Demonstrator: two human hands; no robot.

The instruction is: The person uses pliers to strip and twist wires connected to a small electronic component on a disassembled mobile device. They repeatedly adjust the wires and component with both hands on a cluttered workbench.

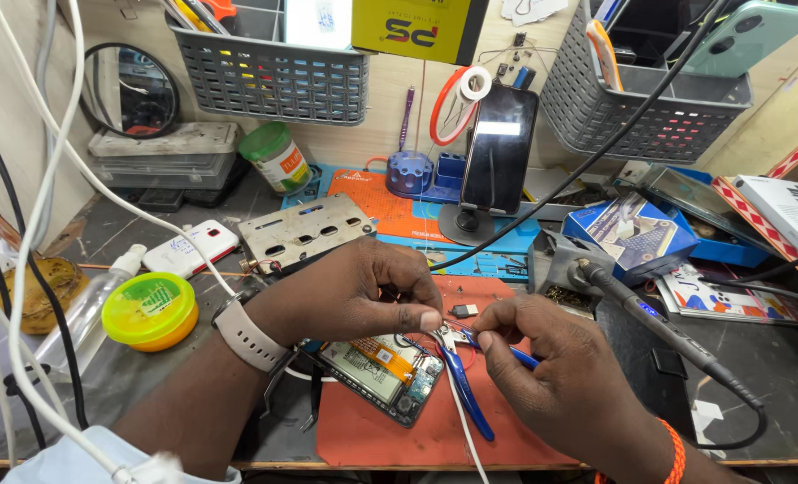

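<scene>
My left hand [363, 291], with a pale watch band on the wrist, pinches a small metal part with thin wires [450, 333] between thumb and forefinger. My right hand [556, 367] grips blue-handled cutters [466, 385], their jaws at that same small part. A white cable [460, 414] runs down from the part toward me. Just below my left hand lies an opened phone [383, 376] with an orange flex strip, resting on a red work mat [372, 439].
A soldering iron [659, 327] sits in its holder at right, cord trailing. A phone on a stand [498, 152] is behind, with grey baskets [273, 76] on the wall. A yellow-green tub [148, 309], a white phone [188, 249] and a metal plate [305, 231] lie left.
</scene>
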